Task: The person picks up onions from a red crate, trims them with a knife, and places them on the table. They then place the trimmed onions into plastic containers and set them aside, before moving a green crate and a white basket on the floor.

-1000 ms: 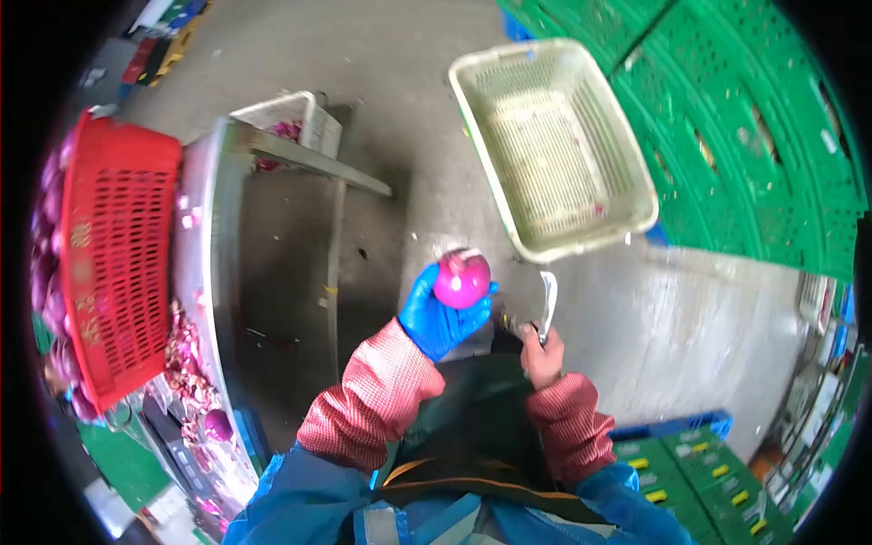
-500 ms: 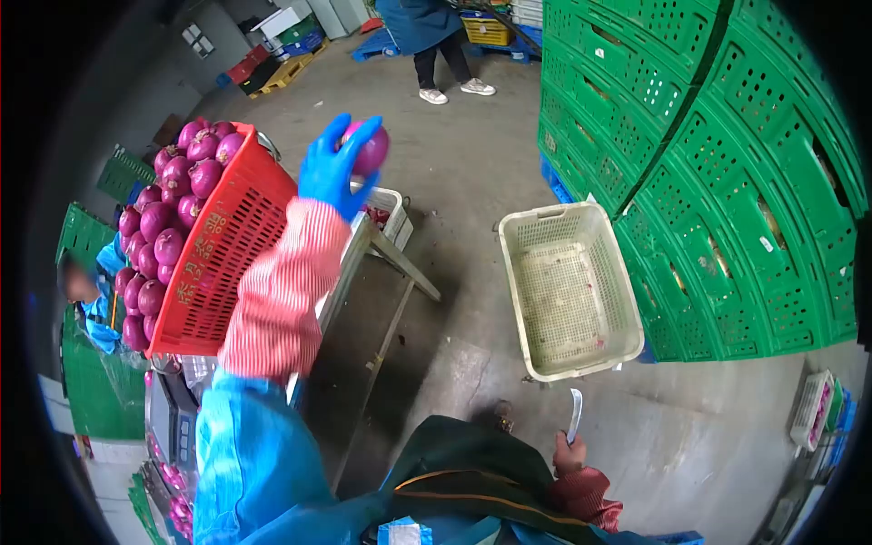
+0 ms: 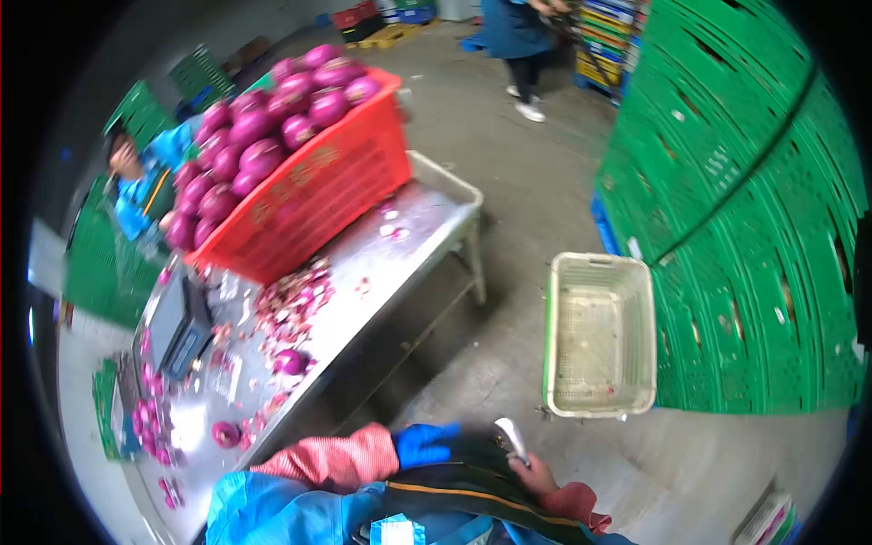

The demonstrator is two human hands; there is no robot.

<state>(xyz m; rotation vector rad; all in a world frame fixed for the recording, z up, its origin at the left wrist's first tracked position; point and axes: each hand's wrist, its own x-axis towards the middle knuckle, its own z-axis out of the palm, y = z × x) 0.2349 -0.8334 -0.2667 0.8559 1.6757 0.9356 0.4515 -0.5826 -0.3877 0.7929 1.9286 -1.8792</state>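
Knife (image 3: 511,438) projecting beyond right fingers (image 3: 522,463), closed round handle | left fingers (image 3: 440,433) extended, blurred

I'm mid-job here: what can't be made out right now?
Head view:
Left hand: blurred, palm hidden behind its back; cannot tell whether it holds anything.
Knife: handle mostly covered by the right hand.
Scale: readout too small, blurred.
Red basket: lower contents hidden by its wall and upper onions.
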